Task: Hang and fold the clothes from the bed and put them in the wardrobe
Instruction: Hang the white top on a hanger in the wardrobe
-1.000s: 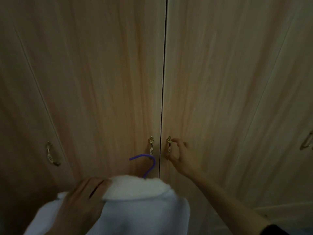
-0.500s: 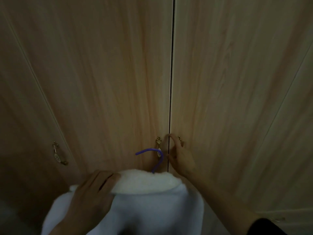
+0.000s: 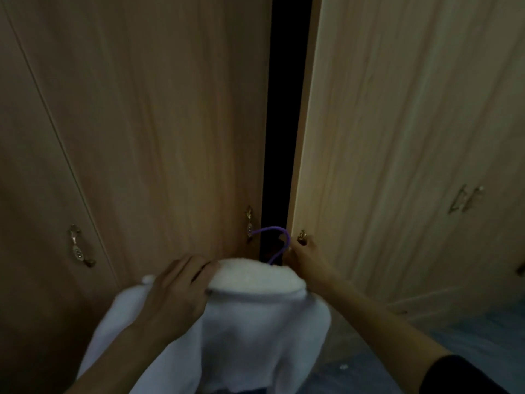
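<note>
A white fleece garment hangs on a purple hanger whose hook sticks up above the fluffy collar. My left hand grips the garment's left shoulder, over the hanger. My right hand grips the brass handle of the right wardrobe door, which stands ajar. A dark gap shows between it and the closed left door. The wardrobe's inside is too dark to see.
The left door carries its own brass handle. Further closed doors with handles flank the pair, one at the left and one at the right. Bluish floor shows at the lower right.
My right hand took hold of the right door's handle and pulled the door open a little, showing a dark gap. The garment and my left hand stayed put.
</note>
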